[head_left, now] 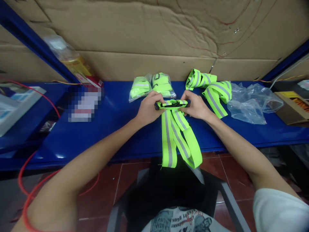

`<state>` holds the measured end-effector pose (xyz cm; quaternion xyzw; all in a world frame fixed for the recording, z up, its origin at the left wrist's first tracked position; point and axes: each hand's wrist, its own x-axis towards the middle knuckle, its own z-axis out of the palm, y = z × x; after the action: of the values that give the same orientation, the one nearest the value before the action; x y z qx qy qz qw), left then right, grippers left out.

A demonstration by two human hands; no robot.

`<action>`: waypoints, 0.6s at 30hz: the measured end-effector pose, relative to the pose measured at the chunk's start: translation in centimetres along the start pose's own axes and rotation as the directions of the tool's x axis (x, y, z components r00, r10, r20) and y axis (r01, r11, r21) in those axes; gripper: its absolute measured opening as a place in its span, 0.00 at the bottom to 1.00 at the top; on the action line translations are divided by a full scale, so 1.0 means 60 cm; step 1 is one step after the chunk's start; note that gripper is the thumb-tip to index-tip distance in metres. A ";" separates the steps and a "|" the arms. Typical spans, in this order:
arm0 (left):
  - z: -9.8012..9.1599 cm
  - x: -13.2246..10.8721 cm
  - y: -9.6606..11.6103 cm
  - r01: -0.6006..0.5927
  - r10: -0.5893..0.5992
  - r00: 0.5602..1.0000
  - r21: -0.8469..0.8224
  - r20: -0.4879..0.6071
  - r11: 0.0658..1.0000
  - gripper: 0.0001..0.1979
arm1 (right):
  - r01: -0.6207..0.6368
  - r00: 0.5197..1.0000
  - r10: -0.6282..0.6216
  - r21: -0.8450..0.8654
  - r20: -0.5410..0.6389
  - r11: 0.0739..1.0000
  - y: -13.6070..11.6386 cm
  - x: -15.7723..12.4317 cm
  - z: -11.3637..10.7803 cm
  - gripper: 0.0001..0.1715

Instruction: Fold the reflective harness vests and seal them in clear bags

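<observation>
Between my two hands I hold a neon yellow-green reflective strap (169, 138) with a grey stripe and a black piece at its top. My left hand (150, 108) pinches the left end of the black piece. The right end is gripped by my right hand (195, 104), thumb and fingers closed. Loops and ends of the strap hang down over the table's front edge. Behind my hands lie two clear bags (152, 85) with folded straps inside. Just right of my right hand sit loose bundled straps (214, 91).
Clear plastic bags (253, 101) lie at the right of the blue table (96, 138), beside an open cardboard box (293, 106). A bottle (72, 61) with yellow contents stands at the back left. A red hose (24, 174) loops at the left. Cardboard (135, 32) lines the back.
</observation>
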<state>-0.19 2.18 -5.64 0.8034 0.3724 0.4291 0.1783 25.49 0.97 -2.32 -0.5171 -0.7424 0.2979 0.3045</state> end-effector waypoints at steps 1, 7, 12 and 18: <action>0.000 0.001 -0.002 -0.013 0.013 1.000 0.012 -0.001 1.000 0.12 | -0.043 0.999 0.040 0.117 0.028 0.992 0.003 0.000 0.003 0.23; -0.007 0.002 -0.010 -0.048 0.048 0.999 -0.021 0.015 0.999 0.11 | -0.170 0.984 0.127 0.432 0.127 0.886 0.010 0.008 0.001 0.29; -0.023 0.005 -0.018 -0.040 0.054 0.991 -0.117 0.123 0.992 0.10 | -0.335 0.938 0.215 0.550 0.272 0.765 -0.003 0.011 -0.019 0.26; -0.041 0.012 -0.017 -0.085 0.132 0.959 -0.190 0.249 0.978 0.13 | -0.157 0.976 0.064 0.462 0.210 0.873 0.007 0.011 -0.022 0.33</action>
<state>-2.40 3.30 -4.46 0.8530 0.2612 0.3605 0.2724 26.56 1.87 -1.72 -0.4377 -0.6407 0.5357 0.3330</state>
